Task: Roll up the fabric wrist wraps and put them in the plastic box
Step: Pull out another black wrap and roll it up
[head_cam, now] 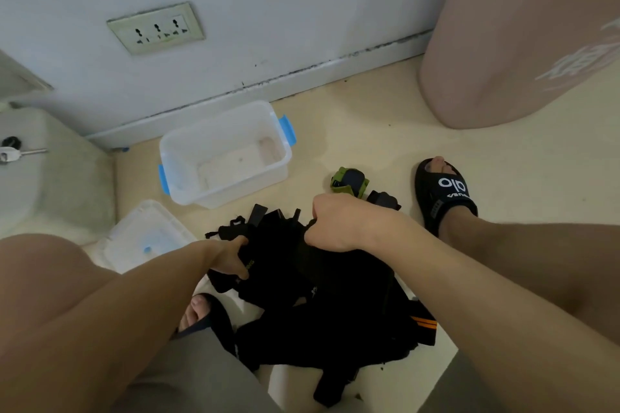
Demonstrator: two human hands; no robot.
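While our left hand [231, 258] and right hand [330, 228] each grasp black wrist wraps [302, 282] heaped on the floor, the plastic box [174, 151] sits open nearby; we should roll tightly, keeping edges aligned.

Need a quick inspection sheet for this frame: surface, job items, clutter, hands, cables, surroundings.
Surface: cream floor, dark specks along the baseboard.
Job's things: open clear plastic box with blue latches, no wraps inside; its lid lies on the floor in front and to the left of it; pile of black fabric wraps between the feet; green-and-black rolled wrap and a black roll on the floor right of the box.
Clutter: nothing seen.
Hands: left hand and right hand both grip the black pile.
Cables: nothing seen.
Surroundings: wall socket, pink bin, toilet at left, black sandals.
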